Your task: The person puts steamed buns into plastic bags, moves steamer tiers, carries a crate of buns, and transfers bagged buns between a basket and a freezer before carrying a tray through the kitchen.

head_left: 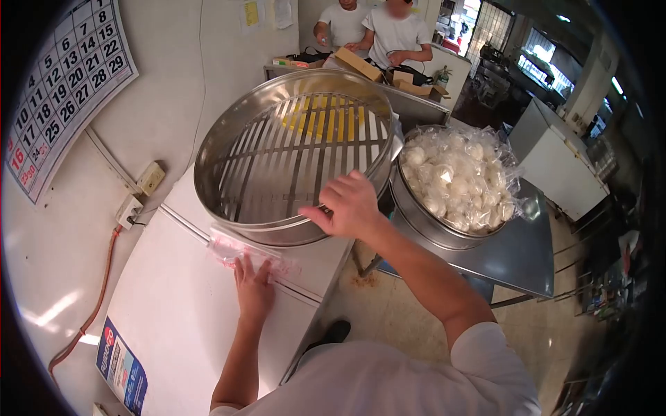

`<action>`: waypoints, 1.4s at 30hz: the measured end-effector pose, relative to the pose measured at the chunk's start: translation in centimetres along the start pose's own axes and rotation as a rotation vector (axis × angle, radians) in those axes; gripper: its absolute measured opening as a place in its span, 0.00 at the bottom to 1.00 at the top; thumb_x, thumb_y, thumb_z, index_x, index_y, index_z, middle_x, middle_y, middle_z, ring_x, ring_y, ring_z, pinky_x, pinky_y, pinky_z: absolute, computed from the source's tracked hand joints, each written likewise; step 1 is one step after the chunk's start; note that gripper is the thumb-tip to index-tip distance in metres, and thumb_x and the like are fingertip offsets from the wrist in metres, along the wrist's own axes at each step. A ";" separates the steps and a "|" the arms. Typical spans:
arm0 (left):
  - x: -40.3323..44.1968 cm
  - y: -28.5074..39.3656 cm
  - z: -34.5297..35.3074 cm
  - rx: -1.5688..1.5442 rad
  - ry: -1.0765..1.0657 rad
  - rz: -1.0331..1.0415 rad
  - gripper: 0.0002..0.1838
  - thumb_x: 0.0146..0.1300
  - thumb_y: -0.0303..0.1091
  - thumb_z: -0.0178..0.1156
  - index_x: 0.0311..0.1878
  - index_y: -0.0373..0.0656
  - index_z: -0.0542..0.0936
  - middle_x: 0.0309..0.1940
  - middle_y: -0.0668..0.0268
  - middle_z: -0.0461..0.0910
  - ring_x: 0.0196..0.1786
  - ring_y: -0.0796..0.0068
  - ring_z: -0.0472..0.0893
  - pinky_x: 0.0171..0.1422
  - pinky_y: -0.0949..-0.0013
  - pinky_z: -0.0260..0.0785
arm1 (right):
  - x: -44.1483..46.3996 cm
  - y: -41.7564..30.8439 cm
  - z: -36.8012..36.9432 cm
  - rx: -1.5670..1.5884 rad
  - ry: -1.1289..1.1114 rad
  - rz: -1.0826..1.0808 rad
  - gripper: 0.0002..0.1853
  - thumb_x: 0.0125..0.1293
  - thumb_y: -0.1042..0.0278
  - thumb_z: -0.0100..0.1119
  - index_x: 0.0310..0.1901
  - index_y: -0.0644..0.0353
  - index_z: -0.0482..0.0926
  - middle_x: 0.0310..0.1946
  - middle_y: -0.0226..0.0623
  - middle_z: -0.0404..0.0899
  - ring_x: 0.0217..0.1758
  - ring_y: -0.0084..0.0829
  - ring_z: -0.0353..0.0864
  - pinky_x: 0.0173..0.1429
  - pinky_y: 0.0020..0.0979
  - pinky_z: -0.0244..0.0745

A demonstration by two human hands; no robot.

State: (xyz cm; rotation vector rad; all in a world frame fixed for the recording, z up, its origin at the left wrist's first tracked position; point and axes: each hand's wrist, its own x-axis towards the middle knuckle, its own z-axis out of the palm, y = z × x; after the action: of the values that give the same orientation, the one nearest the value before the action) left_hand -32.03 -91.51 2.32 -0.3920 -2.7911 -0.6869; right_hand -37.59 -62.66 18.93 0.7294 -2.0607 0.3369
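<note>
A large round metal steamer tray [291,234] with a slatted bottom stands tilted above the white freezer top. My right hand [347,204] is at its near right rim, fingers curled over the metal and thumb out to the left. Lower left, my left hand [254,281] lies with fingers spread on a clear plastic bag with pink print [239,249], flat on the white surface just below the tray. Right of the tray, a second round steamer [444,239] holds several white buns in clear plastic bags [461,177].
The second steamer rests on a metal table [531,243]. Two people in white shirts [399,35] stand behind a counter with open cardboard boxes [357,64]. A wall calendar [66,90] and outlets [150,178] with an orange cord are at left. A white chest [555,159] stands at right.
</note>
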 end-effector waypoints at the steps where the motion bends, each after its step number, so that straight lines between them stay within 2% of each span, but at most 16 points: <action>1: 0.6 0.1 0.0 -0.025 -0.008 0.016 0.27 0.59 0.23 0.62 0.62 0.55 0.86 0.76 0.41 0.64 0.77 0.28 0.60 0.82 0.40 0.53 | 2.1 0.3 -0.6 -0.041 0.046 -0.029 0.24 0.58 0.52 0.76 0.18 0.52 0.71 0.19 0.30 0.71 0.23 0.35 0.72 0.35 0.36 0.63; 4: 1.7 1.0 0.1 -0.092 -0.036 0.068 0.29 0.56 0.21 0.61 0.62 0.55 0.86 0.77 0.41 0.64 0.78 0.28 0.60 0.83 0.40 0.53 | 7.7 4.3 0.2 -0.085 0.220 -0.107 0.25 0.62 0.62 0.72 0.14 0.53 0.67 0.13 0.31 0.66 0.18 0.37 0.69 0.29 0.38 0.62; 10: 6.7 2.3 2.8 -0.124 -0.052 0.166 0.29 0.58 0.22 0.61 0.64 0.57 0.85 0.78 0.42 0.62 0.78 0.27 0.60 0.83 0.41 0.53 | 14.1 6.8 -5.0 -0.037 0.329 -0.073 0.20 0.66 0.73 0.65 0.16 0.61 0.71 0.14 0.39 0.70 0.18 0.44 0.72 0.27 0.40 0.65; 11: 7.8 2.3 3.7 -0.076 -0.001 0.196 0.27 0.59 0.24 0.61 0.63 0.56 0.85 0.74 0.42 0.68 0.76 0.31 0.64 0.81 0.40 0.56 | 14.1 6.6 -6.3 -0.047 0.378 -0.029 0.23 0.66 0.69 0.64 0.14 0.59 0.70 0.13 0.40 0.70 0.17 0.45 0.72 0.26 0.41 0.67; 14: 11.0 3.3 4.8 -0.103 -0.016 0.240 0.24 0.63 0.24 0.61 0.62 0.54 0.86 0.68 0.46 0.74 0.69 0.38 0.73 0.78 0.41 0.60 | 12.9 4.9 -11.5 -0.046 0.502 0.017 0.22 0.66 0.73 0.64 0.14 0.60 0.70 0.12 0.40 0.69 0.16 0.44 0.70 0.25 0.40 0.64; 15: 12.1 2.1 6.7 -0.117 -0.132 0.197 0.20 0.66 0.27 0.60 0.59 0.54 0.87 0.60 0.48 0.80 0.62 0.39 0.76 0.75 0.39 0.63 | 12.3 3.9 -13.5 -0.048 0.540 0.020 0.21 0.66 0.75 0.63 0.15 0.61 0.69 0.11 0.38 0.65 0.14 0.41 0.64 0.23 0.38 0.59; 16: 12.5 2.1 7.5 -0.123 -0.223 0.053 0.20 0.71 0.33 0.59 0.64 0.47 0.82 0.57 0.50 0.82 0.62 0.44 0.79 0.72 0.43 0.68 | 11.4 3.0 -15.7 -0.054 0.569 0.052 0.22 0.67 0.76 0.63 0.15 0.61 0.69 0.11 0.38 0.64 0.14 0.39 0.63 0.23 0.37 0.58; 17: 13.1 2.2 8.0 -0.116 -0.283 0.003 0.20 0.71 0.33 0.59 0.65 0.46 0.81 0.57 0.50 0.82 0.62 0.45 0.79 0.72 0.43 0.68 | 10.3 2.0 -18.0 -0.069 0.600 0.086 0.22 0.67 0.76 0.63 0.15 0.61 0.68 0.11 0.37 0.63 0.14 0.38 0.61 0.23 0.36 0.57; 18: 13.5 2.3 8.2 -0.120 -0.278 0.012 0.20 0.71 0.34 0.59 0.65 0.45 0.81 0.57 0.51 0.82 0.62 0.46 0.79 0.71 0.44 0.68 | 9.0 1.1 -20.4 -0.092 0.634 0.118 0.22 0.68 0.76 0.63 0.15 0.61 0.68 0.11 0.36 0.62 0.14 0.36 0.60 0.23 0.35 0.56; 19: 13.8 2.4 8.2 -0.132 -0.247 0.047 0.20 0.71 0.34 0.59 0.65 0.45 0.80 0.58 0.51 0.82 0.62 0.47 0.79 0.71 0.45 0.69 | 7.7 0.2 -22.7 -0.109 0.677 0.126 0.23 0.70 0.76 0.61 0.15 0.62 0.66 0.11 0.32 0.61 0.14 0.28 0.57 0.23 0.32 0.53; 22: 12.1 2.7 6.7 -0.274 -0.113 0.143 0.21 0.72 0.35 0.59 0.67 0.42 0.78 0.58 0.51 0.82 0.63 0.50 0.79 0.70 0.47 0.70 | 2.2 -3.5 -31.2 -0.221 0.685 0.279 0.26 0.78 0.70 0.53 0.16 0.64 0.68 0.15 0.29 0.68 0.20 0.18 0.60 0.24 0.29 0.50; 25: 9.1 5.2 5.3 -0.665 -0.063 0.243 0.23 0.73 0.36 0.59 0.68 0.40 0.77 0.59 0.52 0.81 0.64 0.53 0.79 0.69 0.49 0.71 | -2.9 -9.9 -39.0 -0.378 0.709 0.373 0.26 0.78 0.69 0.51 0.16 0.64 0.68 0.15 0.31 0.67 0.19 0.21 0.60 0.25 0.29 0.50; 29: 2.9 13.7 6.5 -1.343 -0.308 0.418 0.25 0.74 0.38 0.59 0.69 0.36 0.74 0.59 0.53 0.81 0.65 0.56 0.79 0.68 0.51 0.72 | -11.8 -23.3 -48.8 -0.744 0.667 0.515 0.25 0.73 0.74 0.50 0.14 0.64 0.68 0.13 0.34 0.67 0.18 0.25 0.61 0.25 0.32 0.50; 31: 0.7 20.3 9.3 -1.079 -0.150 0.525 0.24 0.75 0.30 0.55 0.71 0.31 0.69 0.66 0.55 0.76 0.67 0.64 0.77 0.71 0.60 0.69 | -15.4 -27.7 -52.7 -0.898 0.640 0.519 0.22 0.67 0.78 0.57 0.13 0.61 0.67 0.12 0.33 0.65 0.15 0.28 0.59 0.24 0.35 0.50; 35: -7.8 36.4 12.0 -1.238 -0.471 0.488 0.20 0.75 0.19 0.51 0.67 0.35 0.75 0.67 0.58 0.75 0.67 0.65 0.75 0.71 0.63 0.68 | -21.0 -36.1 -59.0 -1.281 0.480 0.666 0.24 0.59 0.81 0.65 0.13 0.57 0.62 0.11 0.31 0.60 0.13 0.34 0.58 0.23 0.37 0.50; 42: -23.9 52.4 18.4 -1.224 -0.876 0.698 0.19 0.73 0.20 0.54 0.65 0.33 0.75 0.65 0.56 0.77 0.67 0.64 0.76 0.72 0.64 0.67 | -28.2 -48.0 -67.3 -1.774 0.378 0.851 0.25 0.60 0.82 0.66 0.12 0.57 0.61 0.11 0.32 0.59 0.13 0.34 0.57 0.23 0.36 0.50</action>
State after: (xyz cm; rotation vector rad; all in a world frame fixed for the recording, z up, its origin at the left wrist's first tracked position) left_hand 3.65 -42.68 1.34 -2.1222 -2.0359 -2.2981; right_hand 48.67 -57.05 31.58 -1.1751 -1.3863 -0.8077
